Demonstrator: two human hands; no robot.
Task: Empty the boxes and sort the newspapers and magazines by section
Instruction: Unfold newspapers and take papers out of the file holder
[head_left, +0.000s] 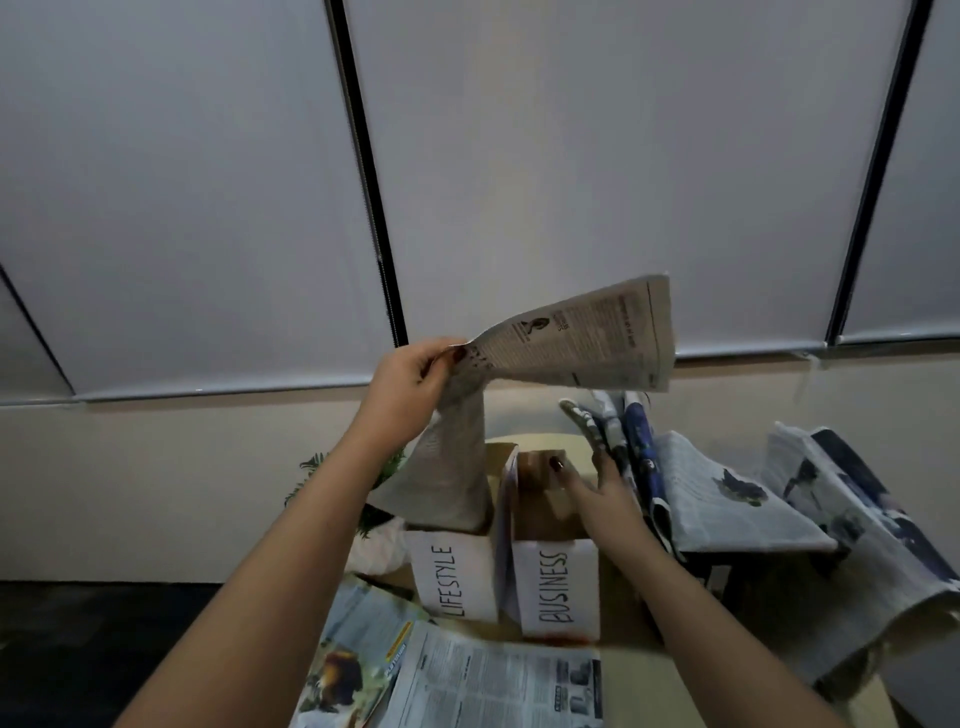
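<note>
Matt newsprint newspaper (582, 338), brown cardboard boxes (540, 478) (white paper labels (454, 582))

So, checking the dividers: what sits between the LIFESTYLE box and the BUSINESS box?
In the head view, a thin folded paper stands upright in the gap between the white-labelled LIFESTYLE cardboard box and the white-labelled BUSINESS cardboard box.

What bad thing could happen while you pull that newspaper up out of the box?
The left hand pinches only one corner of the newspaper, so the thin paper could tear or slip free. Its lower part is in the LIFESTYLE box, which might tip. The right hand is beside the leaning papers, which could slide down.
</note>
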